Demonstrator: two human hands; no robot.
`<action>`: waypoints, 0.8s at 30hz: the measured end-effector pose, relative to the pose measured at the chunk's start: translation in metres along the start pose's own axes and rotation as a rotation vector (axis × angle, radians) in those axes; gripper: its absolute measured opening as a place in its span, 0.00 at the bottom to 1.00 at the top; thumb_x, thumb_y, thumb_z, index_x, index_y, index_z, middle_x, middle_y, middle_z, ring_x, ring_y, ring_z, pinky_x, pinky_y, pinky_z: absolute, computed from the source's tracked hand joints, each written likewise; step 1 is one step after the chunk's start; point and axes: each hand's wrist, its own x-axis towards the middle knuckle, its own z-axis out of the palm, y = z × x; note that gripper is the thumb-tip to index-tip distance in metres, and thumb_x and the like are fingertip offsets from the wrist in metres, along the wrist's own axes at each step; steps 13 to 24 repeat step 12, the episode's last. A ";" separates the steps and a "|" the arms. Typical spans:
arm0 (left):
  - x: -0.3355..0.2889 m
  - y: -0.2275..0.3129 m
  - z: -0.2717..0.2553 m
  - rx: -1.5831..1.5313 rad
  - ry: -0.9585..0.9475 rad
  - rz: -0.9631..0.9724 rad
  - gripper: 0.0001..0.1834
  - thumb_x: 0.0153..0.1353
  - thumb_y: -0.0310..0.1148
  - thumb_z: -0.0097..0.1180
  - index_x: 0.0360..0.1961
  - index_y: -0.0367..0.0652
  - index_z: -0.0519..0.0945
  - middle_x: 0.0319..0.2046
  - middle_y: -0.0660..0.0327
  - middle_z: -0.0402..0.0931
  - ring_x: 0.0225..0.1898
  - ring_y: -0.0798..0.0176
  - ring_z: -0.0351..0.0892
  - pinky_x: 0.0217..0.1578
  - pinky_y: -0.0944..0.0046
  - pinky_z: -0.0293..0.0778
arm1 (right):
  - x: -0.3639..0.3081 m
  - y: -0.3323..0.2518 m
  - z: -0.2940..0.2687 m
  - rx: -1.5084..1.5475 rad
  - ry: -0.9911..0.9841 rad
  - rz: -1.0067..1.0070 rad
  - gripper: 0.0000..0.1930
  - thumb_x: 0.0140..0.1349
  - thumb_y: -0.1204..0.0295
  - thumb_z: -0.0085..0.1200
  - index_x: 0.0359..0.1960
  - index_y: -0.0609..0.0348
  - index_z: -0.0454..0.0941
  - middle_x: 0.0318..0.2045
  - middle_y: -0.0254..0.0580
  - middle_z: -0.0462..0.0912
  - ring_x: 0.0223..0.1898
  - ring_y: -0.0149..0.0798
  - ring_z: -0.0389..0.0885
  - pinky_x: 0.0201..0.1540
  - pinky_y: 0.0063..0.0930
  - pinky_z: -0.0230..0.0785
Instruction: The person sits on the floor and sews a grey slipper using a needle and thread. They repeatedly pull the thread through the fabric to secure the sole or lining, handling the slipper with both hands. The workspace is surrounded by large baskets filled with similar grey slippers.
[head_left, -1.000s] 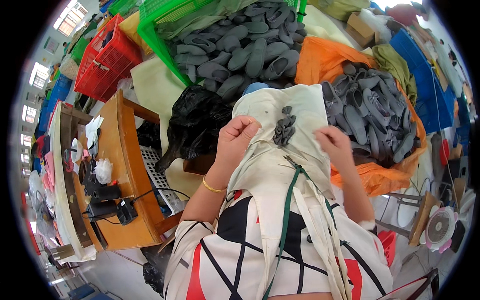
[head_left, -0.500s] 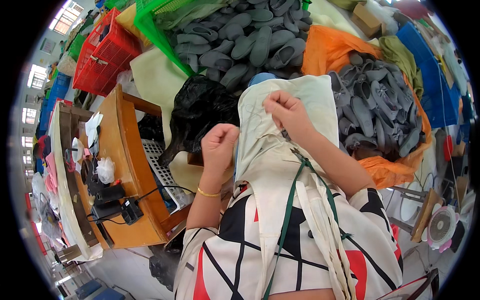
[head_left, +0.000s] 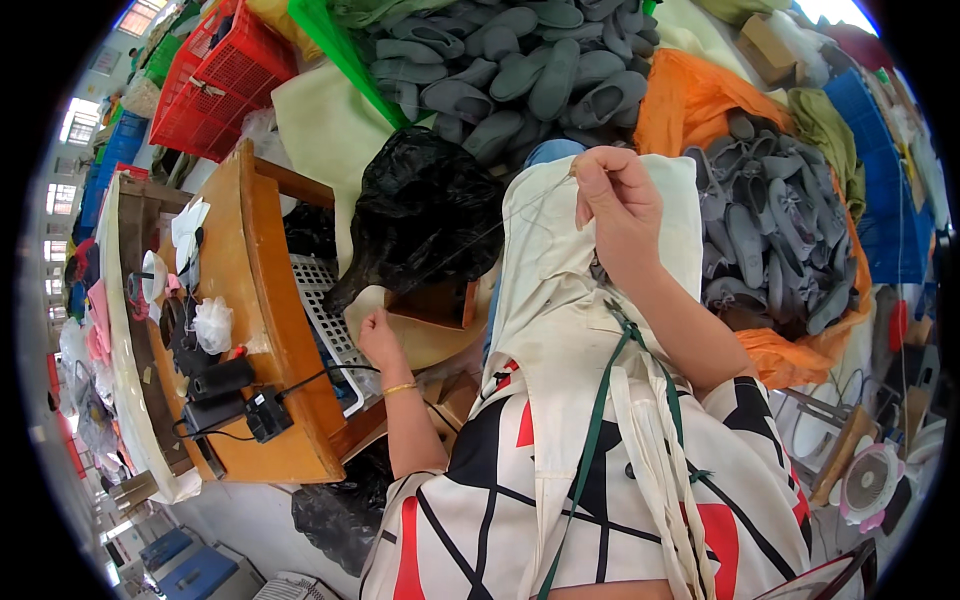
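Note:
My right hand (head_left: 622,200) is raised over the white apron (head_left: 665,225) on my lap, fingers closed in a pinch. A thin thread (head_left: 520,212) runs from it to the left, across the black plastic bag (head_left: 425,195). Lower and to the left, my left hand (head_left: 380,342) is closed, beside the white crate and the wooden table; the thread slants toward it. Whether a needle sits in either pinch is too small to tell. Small scissors (head_left: 615,308) on a green cord (head_left: 595,400) lie against the apron.
Ahead, a green crate (head_left: 345,65) holds many grey shoes (head_left: 520,75). More grey shoes (head_left: 765,215) fill an orange sack (head_left: 680,95) at right. At left stand a wooden table (head_left: 235,280), a white crate (head_left: 325,290) and a red crate (head_left: 225,80). A small fan (head_left: 870,475) is at right.
My left hand has moved down and left, away from the apron, and my right hand slightly up and right. The thread is now stretched out between them.

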 end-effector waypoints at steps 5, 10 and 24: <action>-0.006 -0.060 0.004 0.550 -0.246 0.197 0.15 0.61 0.38 0.61 0.32 0.33 0.82 0.28 0.48 0.81 0.31 0.47 0.80 0.38 0.50 0.75 | -0.030 -0.053 0.005 0.252 -0.191 0.179 0.03 0.72 0.74 0.49 0.40 0.60 0.73 0.35 0.38 0.79 0.29 0.23 0.76 0.31 0.17 0.69; -0.035 0.033 0.045 1.037 -0.475 0.615 0.17 0.54 0.40 0.65 0.43 0.43 0.84 0.50 0.49 0.80 0.50 0.46 0.78 0.51 0.50 0.73 | -0.066 -0.063 -0.023 0.212 -0.519 0.254 0.05 0.73 0.73 0.48 0.42 0.62 0.71 0.34 0.43 0.80 0.32 0.30 0.81 0.34 0.23 0.74; -0.007 0.051 0.074 0.837 -0.467 0.722 0.26 0.50 0.44 0.68 0.50 0.46 0.82 0.63 0.43 0.68 0.63 0.41 0.68 0.56 0.54 0.71 | -0.070 -0.067 -0.033 0.118 -0.661 0.297 0.10 0.72 0.68 0.52 0.45 0.62 0.71 0.36 0.44 0.79 0.35 0.33 0.82 0.37 0.25 0.76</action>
